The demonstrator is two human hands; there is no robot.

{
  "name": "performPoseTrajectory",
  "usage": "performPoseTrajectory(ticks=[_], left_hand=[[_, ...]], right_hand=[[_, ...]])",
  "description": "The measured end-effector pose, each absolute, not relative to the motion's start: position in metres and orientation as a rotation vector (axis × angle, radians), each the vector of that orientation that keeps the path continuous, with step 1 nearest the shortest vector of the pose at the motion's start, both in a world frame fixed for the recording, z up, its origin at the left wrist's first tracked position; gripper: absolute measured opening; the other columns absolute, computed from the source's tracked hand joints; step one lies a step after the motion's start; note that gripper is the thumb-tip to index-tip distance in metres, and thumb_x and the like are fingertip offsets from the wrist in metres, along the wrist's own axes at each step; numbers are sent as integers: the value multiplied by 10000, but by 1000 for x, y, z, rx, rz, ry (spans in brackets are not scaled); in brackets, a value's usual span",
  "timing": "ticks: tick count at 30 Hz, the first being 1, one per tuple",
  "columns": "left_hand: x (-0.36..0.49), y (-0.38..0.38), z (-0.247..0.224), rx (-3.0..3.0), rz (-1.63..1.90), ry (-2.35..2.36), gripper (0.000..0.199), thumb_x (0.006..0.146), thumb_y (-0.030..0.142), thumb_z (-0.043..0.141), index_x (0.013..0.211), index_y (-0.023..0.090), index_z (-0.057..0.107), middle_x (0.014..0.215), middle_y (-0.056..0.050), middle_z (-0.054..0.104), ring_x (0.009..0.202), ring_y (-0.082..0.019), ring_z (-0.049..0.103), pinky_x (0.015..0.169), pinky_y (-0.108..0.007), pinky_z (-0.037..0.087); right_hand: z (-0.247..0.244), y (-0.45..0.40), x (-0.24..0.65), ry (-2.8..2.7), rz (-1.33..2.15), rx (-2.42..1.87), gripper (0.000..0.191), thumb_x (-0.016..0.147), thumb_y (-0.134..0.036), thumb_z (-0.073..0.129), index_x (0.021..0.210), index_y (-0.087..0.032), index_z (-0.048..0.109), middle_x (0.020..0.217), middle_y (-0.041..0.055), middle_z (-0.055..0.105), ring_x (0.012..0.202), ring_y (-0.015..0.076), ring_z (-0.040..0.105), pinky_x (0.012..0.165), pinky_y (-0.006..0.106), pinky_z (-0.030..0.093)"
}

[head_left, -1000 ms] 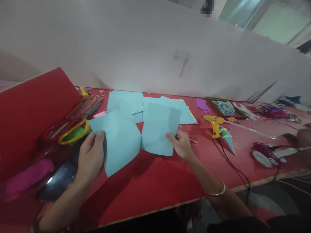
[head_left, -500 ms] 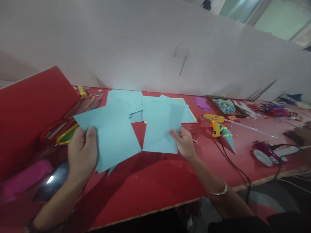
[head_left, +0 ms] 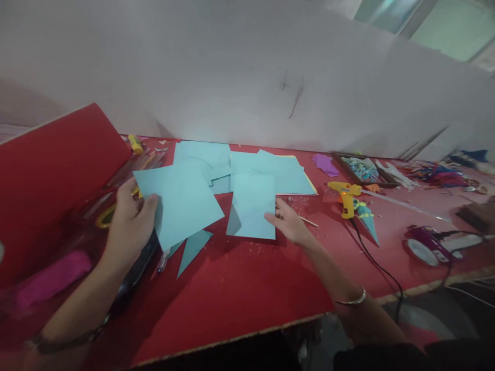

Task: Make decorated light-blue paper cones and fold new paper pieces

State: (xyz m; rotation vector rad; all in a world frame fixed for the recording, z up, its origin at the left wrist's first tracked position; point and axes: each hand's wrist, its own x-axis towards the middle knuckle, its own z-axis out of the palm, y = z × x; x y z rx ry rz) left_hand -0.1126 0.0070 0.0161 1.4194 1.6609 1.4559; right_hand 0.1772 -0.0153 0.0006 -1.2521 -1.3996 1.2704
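My left hand [head_left: 133, 221] pinches the left edge of a light blue sheet of paper [head_left: 183, 201], tilted above the table. In my right hand [head_left: 288, 221] a smaller light blue rectangle of paper [head_left: 251, 206] is gripped by its right edge, between thumb and fingers. The two pieces are apart, with a narrow gap between them. Below the left sheet lie a blue paper triangle [head_left: 194, 250] and a pen [head_left: 163, 262], partly covered. More blue sheets [head_left: 286, 172] lie behind, against the wall.
On the right are a yellow glue gun [head_left: 346, 196] with its cord, a small blue paper cone [head_left: 369, 226], a tray of scraps [head_left: 361, 170] and a purple device [head_left: 429, 245]. A pink pouch-like item [head_left: 54, 278] lies left. A red board [head_left: 58, 175] leans behind it.
The right-hand piece has come slightly lower and looks smaller, now apart from the left sheet. The left sheet has shifted up, showing more of the triangle and the pen beneath.
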Motion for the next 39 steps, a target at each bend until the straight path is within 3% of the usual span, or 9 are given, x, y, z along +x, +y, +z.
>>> performPoseTrajectory(ticks=[3,5,7,9,11,14,20,33,39], left_hand=[[-117,12,8,1693,1358,1689,672,733,232,508,1309,107,185,939,-80,537,700,-128,517,639,-265,450],[-116,10,8,2011,1321,1813,741,691,233,559,1317,85,193,1132,-165,447,890,-202,511,768,-351,449],[-110,5,11,2332,1228,1868,686,698,241,558,1299,83,268,1242,-195,360,1109,-272,399,929,-420,351],[-102,0,14,2565,1082,1799,580,746,267,510,1272,99,336,1257,-178,382,1185,-278,333,990,-425,283],[-94,-6,14,2727,880,1665,486,785,306,457,1243,153,398,1285,-140,391,1201,-268,333,1001,-421,270],[-84,-13,7,2782,578,1486,468,807,384,411,1248,228,406,1345,-83,367,1247,-261,293,981,-422,301],[-66,-24,-3,2723,217,1371,512,827,443,364,1296,237,345,1389,-44,321,1282,-234,248,1019,-447,239],[-46,-34,-16,2837,130,1210,571,808,541,326,1290,237,359,1391,-67,316,1286,-233,236,1032,-420,200],[-43,-35,-23,2786,245,1347,672,755,587,382,1279,166,372,1361,-112,358,1256,-255,287,1027,-434,178]], right_hand=[[-5,-16,178,-1505,1246,-1289,585,734,-210,527,1256,-166,265,644,-49,542,579,91,532,575,232,440],[-5,-17,179,-1627,1173,-1287,633,750,-182,502,1305,-184,198,588,-80,487,512,69,462,524,200,388],[-2,-18,181,-1776,1082,-1291,471,766,-179,477,1226,-193,373,630,-54,522,532,66,450,528,197,365],[4,-18,182,-1905,988,-1322,243,782,-182,445,990,-172,570,765,4,595,625,81,495,573,210,376],[10,-19,183,-1978,915,-1393,222,793,-177,412,868,-159,619,834,29,624,667,98,520,583,220,382],[16,-22,187,-2062,887,-1478,300,795,-140,364,945,-169,623,833,30,647,650,111,544,573,232,399],[20,-32,195,-2280,930,-1339,329,781,-95,384,983,-199,622,1015,32,637,938,136,568,812,274,422],[25,-22,222,-2512,1305,-1012,219,827,-295,477,851,-173,658,808,35,533,749,105,515,723,247,409],[27,-33,212,-2473,810,-1259,144,789,-303,532,782,-240,661,1171,53,353,1156,212,306,969,403,254]])
